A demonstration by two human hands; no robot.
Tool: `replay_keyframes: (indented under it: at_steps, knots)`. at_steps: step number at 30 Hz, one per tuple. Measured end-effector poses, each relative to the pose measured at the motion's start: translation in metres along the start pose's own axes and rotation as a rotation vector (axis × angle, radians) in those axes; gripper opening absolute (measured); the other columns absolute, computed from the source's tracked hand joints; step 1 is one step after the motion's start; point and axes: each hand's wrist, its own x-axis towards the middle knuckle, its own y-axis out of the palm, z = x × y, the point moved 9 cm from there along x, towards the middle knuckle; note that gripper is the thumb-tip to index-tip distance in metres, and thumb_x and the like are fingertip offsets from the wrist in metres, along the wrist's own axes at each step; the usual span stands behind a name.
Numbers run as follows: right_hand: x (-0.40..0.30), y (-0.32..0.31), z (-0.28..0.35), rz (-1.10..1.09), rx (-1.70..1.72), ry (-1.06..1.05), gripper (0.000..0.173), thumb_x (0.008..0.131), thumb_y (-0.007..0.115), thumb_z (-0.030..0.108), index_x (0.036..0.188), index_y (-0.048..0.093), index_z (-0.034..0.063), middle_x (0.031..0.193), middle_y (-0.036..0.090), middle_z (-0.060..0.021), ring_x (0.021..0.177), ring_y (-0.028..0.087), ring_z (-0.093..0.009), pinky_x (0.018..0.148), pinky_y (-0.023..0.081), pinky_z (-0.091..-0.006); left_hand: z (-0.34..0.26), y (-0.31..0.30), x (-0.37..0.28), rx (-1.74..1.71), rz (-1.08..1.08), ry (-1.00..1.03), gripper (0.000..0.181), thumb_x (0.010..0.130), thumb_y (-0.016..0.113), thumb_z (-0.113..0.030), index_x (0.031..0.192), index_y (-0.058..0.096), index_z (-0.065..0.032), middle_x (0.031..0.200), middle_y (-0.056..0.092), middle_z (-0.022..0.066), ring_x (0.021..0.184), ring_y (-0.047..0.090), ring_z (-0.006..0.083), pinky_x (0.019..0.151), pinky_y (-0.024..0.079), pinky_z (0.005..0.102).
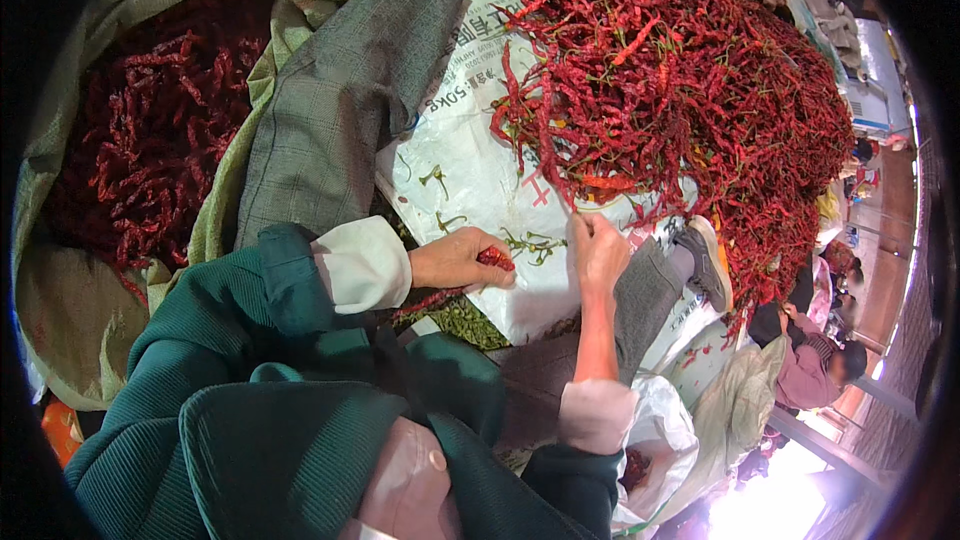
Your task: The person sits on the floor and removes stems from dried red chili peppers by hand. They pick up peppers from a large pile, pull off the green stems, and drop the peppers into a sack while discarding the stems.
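My left hand [459,259] is closed around red chili peppers, whose ends show at the fingers, above the lower edge of a white woven plastic sack [465,165] lying flat. To the right, my right hand [600,244] pinches something at the near edge of the chili pile; a red pepper tip seems to meet the fingertips. The large heap of red chili peppers [675,82], many with green stems, covers the sack's far right part. Between my hands lie several loose green pepper stems [534,246]. More stems [435,181] rest farther up the sack.
An open woven sack [214,217] of stemless dark red chilies [161,127] stands at my left. Green stems [469,322] are gathered below the white sack. A white plastic bag [667,427] with some chilies is at lower right. Other people sit beyond the heap, one in pink [810,375].
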Motion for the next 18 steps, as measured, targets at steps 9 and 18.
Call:
replay_keyframes:
  at_steps: [9,18]
  knots:
    - [-0.092,-0.022,0.067,0.050,0.040,-0.338,0.012,0.078,0.059,0.013,0.078,0.064,0.0016,0.067,0.062,-0.0153,0.059,0.061,-0.030,0.054,0.047,-0.0349,-0.078,0.047,-0.021,1.263,-0.112,0.761,0.018,0.073,0.059,-0.018,0.083,0.057,-0.0020,0.080,0.053,0.0087,0.080,0.056,0.0244,0.060,0.048,0.0356]
    - [-0.105,-0.021,0.007,-0.197,0.961,0.319,0.018,0.088,0.052,0.013,0.089,0.061,-0.0031,0.064,0.061,-0.0065,0.052,0.057,-0.010,0.045,0.041,-0.0213,-0.055,0.022,-0.009,0.464,-0.044,0.222,0.020,0.084,0.056,-0.021,0.088,0.058,-0.0016,0.074,0.056,0.0057,0.066,0.053,0.0132,0.056,0.043,0.0281]
